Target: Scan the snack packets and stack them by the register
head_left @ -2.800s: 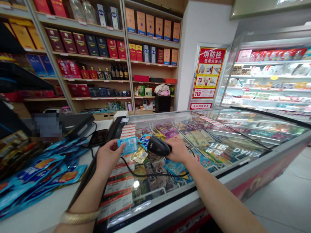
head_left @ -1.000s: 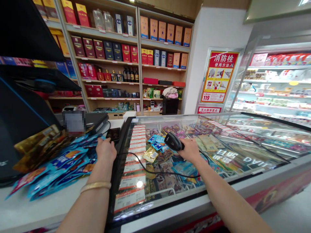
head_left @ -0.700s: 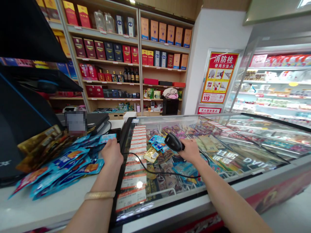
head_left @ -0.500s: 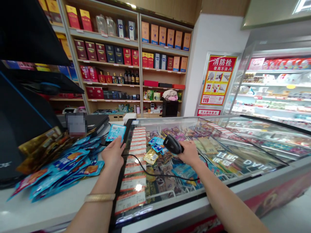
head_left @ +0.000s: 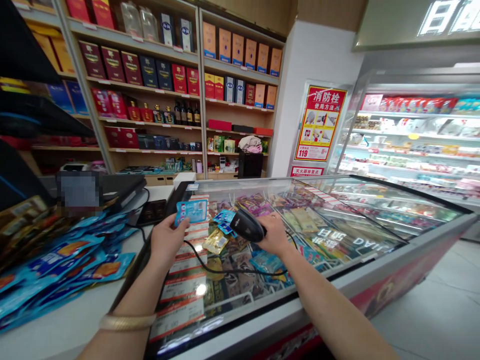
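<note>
Between thumb and fingers, my left hand (head_left: 167, 242) pinches a small light-blue snack packet (head_left: 195, 210), held above the left edge of the freezer. My right hand (head_left: 275, 234) is wrapped round the grip of a black barcode scanner (head_left: 246, 225), whose head points left toward the packet. Under the scanner's head, a few blue packets (head_left: 224, 218) and a gold packet (head_left: 216, 242) lie on the freezer's glass top. A black cable (head_left: 221, 271) loops across the glass below both hands. At the left, a pile of blue snack packets (head_left: 63, 260) covers part of the white counter (head_left: 56, 325).
Gold packets (head_left: 18, 220) lie beside a dark checkout machine (head_left: 18, 170). A dark phone-like slab (head_left: 152, 212) rests near the freezer's edge. Behind stand shelves of boxed bottles (head_left: 146, 70); at the right is a lit chiller (head_left: 420, 135). The chest freezer (head_left: 360, 280) fills the middle.
The view has turned to the right. My left hand has brought the blue packet rightward from the counter's edge to over the glass, closer to the scanner. My right hand still grips the scanner.
</note>
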A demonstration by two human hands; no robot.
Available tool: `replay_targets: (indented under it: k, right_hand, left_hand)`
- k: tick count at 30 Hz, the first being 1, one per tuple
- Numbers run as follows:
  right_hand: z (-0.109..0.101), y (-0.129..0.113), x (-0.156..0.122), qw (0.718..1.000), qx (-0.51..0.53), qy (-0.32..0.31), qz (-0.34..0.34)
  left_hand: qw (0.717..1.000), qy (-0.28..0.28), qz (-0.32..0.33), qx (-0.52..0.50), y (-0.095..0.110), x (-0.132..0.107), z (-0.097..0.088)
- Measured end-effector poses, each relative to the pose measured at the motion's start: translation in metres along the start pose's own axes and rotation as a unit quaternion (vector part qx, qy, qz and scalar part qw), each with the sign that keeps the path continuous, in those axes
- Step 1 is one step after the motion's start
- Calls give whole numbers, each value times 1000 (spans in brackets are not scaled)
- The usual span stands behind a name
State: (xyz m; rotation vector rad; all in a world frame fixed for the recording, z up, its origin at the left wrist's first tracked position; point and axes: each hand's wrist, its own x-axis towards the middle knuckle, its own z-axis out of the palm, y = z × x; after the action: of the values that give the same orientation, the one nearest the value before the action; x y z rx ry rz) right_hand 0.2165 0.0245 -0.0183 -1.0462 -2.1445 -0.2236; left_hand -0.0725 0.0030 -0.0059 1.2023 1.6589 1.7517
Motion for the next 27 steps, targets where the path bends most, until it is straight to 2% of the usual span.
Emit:
replay_targets:
  k: [3,5,15,27]
  right_hand:
    - [0,0,0,1000,11,-4,-8]
    - [0,-1,0,1000,18,-9,-15]
    - [1,-4,2,998,6,-49,-26]
    - [1,-3,2,998,-16,-63,-22]
  left_hand:
    - [995,-16,37,95,0,-1,0]
    - [990,-33,60,124,1,-2,1]
    - [981,-66,75,167,3,-4,4]
    - [982,-74,77,155,1,-5,5]
